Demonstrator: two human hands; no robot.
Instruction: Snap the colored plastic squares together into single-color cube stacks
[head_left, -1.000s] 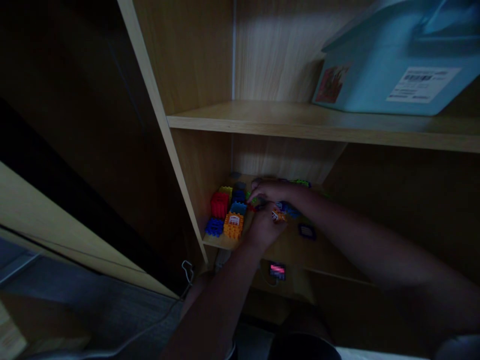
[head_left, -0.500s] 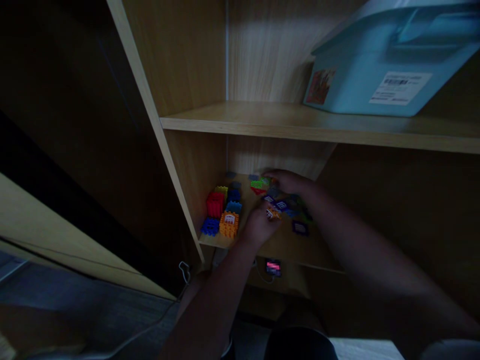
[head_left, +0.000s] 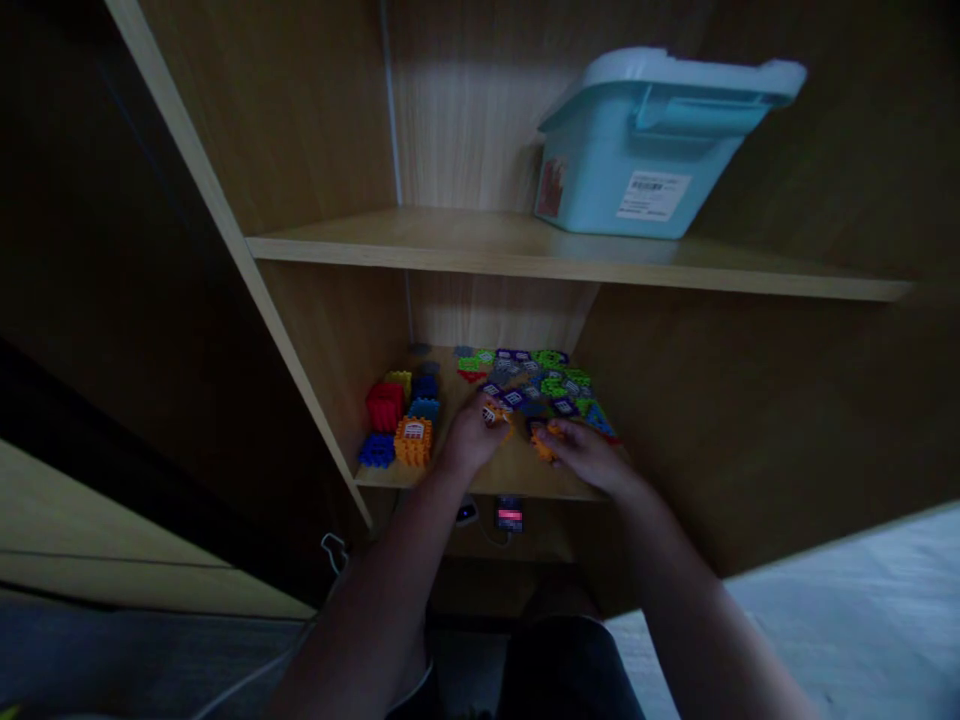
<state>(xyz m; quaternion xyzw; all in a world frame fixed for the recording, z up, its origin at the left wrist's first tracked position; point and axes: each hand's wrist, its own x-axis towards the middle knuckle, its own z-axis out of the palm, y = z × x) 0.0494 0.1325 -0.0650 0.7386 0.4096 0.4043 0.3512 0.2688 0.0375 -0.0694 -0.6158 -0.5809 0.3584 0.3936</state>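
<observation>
Over the lower shelf [head_left: 480, 475], my left hand [head_left: 471, 436] is closed on an orange building piece [head_left: 494, 412] with a white window pattern. To its right, my right hand [head_left: 581, 446] grips another orange building piece [head_left: 545, 440] with notched edges. The two pieces are apart. Just beyond my left hand lie purple window pieces [head_left: 512, 398]. On the left stand assembled blocks: a red cube [head_left: 385, 407], an orange cube [head_left: 413, 441] with a white window, and a blue one [head_left: 377, 450] in front.
Flat green pieces [head_left: 555, 385] and other loose ones cover the back right of the shelf. A light blue lidded bin [head_left: 630, 160] stands on the upper shelf [head_left: 465, 232]. Below, a lit phone-like device [head_left: 509, 514] lies near a white cable [head_left: 334, 550].
My right hand has come back from the rear of the shelf toward the front, now with an orange piece. My left hand keeps its orange piece. The view has shifted to the right.
</observation>
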